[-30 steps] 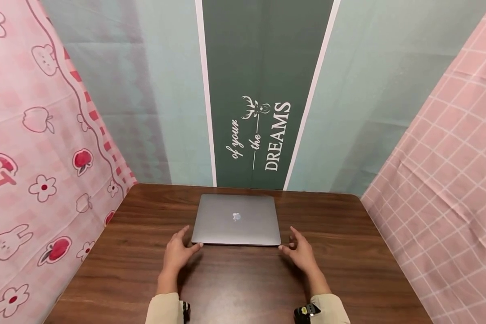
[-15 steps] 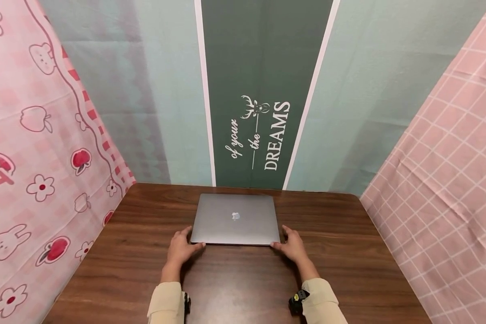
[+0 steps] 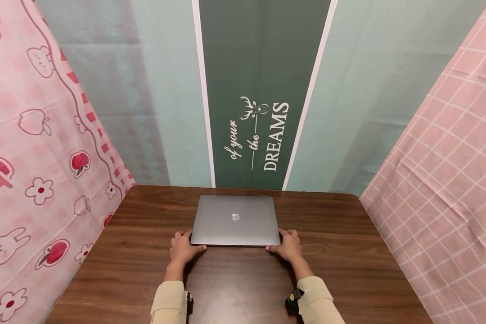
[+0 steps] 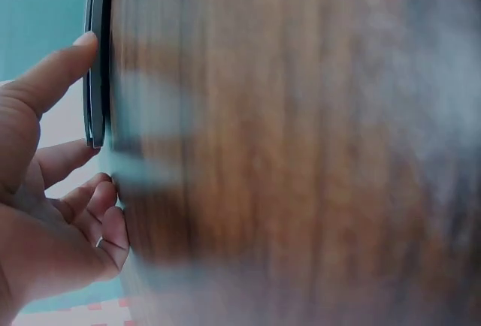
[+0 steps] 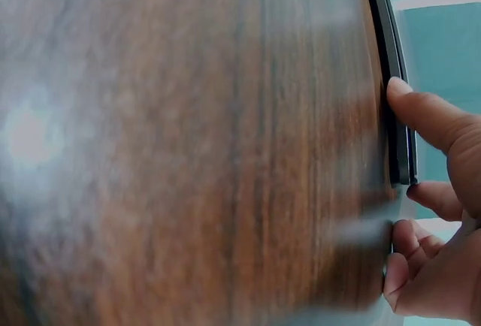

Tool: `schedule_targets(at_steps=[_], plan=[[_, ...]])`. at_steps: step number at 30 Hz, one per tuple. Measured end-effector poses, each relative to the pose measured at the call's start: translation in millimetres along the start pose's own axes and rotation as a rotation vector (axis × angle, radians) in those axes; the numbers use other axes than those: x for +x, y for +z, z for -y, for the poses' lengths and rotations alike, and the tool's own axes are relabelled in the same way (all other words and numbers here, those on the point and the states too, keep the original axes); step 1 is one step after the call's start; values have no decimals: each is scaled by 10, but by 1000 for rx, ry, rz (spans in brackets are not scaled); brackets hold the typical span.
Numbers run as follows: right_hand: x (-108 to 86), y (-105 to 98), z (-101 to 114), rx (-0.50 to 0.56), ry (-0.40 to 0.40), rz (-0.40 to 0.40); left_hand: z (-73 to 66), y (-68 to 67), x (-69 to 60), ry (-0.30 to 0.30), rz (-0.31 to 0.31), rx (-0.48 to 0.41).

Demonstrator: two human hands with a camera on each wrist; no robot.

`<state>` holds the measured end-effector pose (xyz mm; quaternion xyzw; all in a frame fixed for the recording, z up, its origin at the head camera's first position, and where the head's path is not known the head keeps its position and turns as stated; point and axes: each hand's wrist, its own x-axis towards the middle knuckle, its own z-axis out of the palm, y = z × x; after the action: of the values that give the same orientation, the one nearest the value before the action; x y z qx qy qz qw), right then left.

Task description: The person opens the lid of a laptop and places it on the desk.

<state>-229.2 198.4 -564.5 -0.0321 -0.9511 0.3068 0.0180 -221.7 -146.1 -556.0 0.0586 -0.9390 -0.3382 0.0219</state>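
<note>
A closed grey laptop [image 3: 236,227] with a shiny apple logo lies flat on the wooden table, its front edge towards me. My left hand [image 3: 182,248] grips its front left corner. In the left wrist view the thumb [image 4: 64,70] presses the front edge and the index finger touches the side, while the other fingers curl by the tabletop. Mirroring this, my right hand [image 3: 289,246] holds the front right corner. Its thumb [image 5: 425,112] lies on the front edge in the right wrist view, with the index fingertip against the side. The laptop's underside is hidden.
The brown wooden table [image 3: 235,288] spreads around the laptop. Behind it hangs a green cloth [image 3: 263,54] with printed words and a deer head. Pink patterned cloth [image 3: 44,135] covers the left side, and pink checked cloth [image 3: 441,180] the right.
Both hands have closed in on the laptop's front corners, the right hand moving left to reach it. Their thumbs have slid inward along the front edge. The laptop stays in about the same place.
</note>
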Motion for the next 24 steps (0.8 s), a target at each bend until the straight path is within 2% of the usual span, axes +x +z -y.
schedule_targets(at_steps=[5,16,20,24], plan=[[0,-2,42,-4,1,-46,-52,-5,-6,-24,2,-12],[0,74,93,130,51,-76,-82,16,17,-64,12,-125],[10,24,103,222,60,-71,-91,-6,43,-34,1,-204],[28,-56,106,378,92,-21,-108,-29,76,-35,6,-297]])
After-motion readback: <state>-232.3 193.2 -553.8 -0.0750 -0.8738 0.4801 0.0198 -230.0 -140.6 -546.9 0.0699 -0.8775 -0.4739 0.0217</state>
